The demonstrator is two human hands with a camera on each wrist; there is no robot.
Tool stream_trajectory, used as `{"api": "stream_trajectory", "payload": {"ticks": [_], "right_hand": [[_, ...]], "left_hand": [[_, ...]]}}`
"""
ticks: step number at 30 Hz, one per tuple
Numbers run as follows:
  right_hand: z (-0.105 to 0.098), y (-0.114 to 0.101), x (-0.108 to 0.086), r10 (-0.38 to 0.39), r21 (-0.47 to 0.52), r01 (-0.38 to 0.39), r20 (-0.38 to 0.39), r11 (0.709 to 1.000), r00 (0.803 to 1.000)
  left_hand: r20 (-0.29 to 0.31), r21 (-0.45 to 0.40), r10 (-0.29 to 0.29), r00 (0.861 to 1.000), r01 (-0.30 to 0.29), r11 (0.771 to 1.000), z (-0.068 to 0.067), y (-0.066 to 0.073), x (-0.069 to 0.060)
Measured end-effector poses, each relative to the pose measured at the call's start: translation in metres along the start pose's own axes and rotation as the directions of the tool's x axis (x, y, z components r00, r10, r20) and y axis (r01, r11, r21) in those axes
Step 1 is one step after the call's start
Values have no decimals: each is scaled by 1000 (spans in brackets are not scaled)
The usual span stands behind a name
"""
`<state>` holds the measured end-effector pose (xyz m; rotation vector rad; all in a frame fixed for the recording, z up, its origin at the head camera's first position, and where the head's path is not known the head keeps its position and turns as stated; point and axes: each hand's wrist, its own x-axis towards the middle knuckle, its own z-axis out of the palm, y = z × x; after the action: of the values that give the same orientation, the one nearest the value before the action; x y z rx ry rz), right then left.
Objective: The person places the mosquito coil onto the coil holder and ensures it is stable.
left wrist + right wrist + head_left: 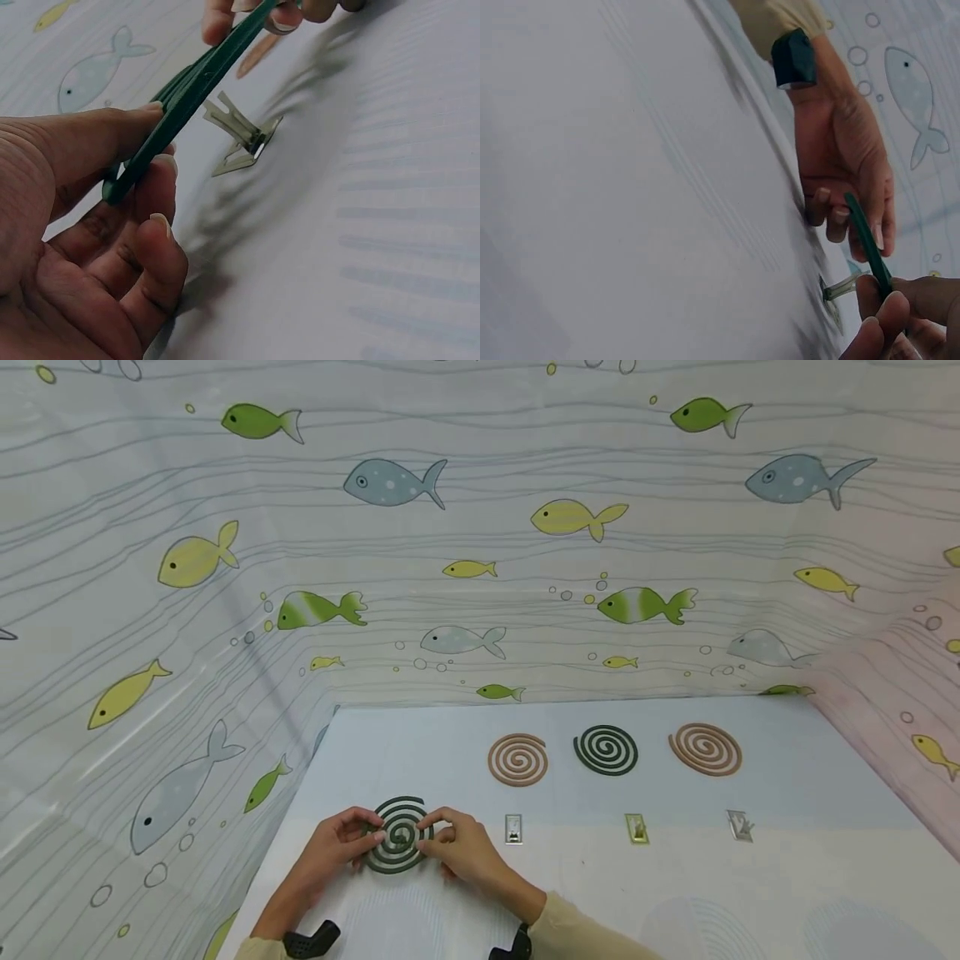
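A dark green mosquito coil [401, 837] is held by both hands at the left of the white table. My left hand [330, 852] pinches its left edge between thumb and fingers. At the opposite edge, my right hand [468, 852] pinches the coil too. Below it in the left wrist view stands a small metal coil stand [234, 127] with raised prongs. A gap shows there between coil and prongs, and the coil looks tilted in that view. The right wrist view shows the coil [868, 240] edge-on between the two hands, with part of the stand [844, 287] beside the right fingers.
Along the back of the table [442, 743] lie a brown coil [518, 760], another green coil [606, 750] and a second brown coil [705, 749]. Nearer are a silver stand [513, 829], a gold-coloured stand [637, 828] and a silver stand with raised prongs [740, 826]. Fish-patterned sheeting [525, 610] surrounds the table.
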<state>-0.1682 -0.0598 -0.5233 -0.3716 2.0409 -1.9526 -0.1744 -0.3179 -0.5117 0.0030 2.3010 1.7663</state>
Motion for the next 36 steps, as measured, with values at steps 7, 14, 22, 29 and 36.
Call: {"api": "stream_trajectory", "payload": {"ticks": [7,14,22,29,36], "right_hand": [[1,4,4,4,-21,-4,1,1000,1000],[0,4,5,20,2,-20,18,1000,1000],[0,1,4,40,0,-40,23,999,999],[7,-6,4,38,47,-39,24,998,999],[13,-5,2,35,47,-37,48,998,998]], "left_hand": [[1,10,4,1000,-4,1000,1,-2,1],[5,7,11,1000,-11,1000,0,-3,1],[71,-14,7,997,-6,1000,-3,-7,-2],[12,-16,-10,1000,10,1000,-8,-7,-6],[9,-35,-34,999,35,999,-10,-8,-13]]}}
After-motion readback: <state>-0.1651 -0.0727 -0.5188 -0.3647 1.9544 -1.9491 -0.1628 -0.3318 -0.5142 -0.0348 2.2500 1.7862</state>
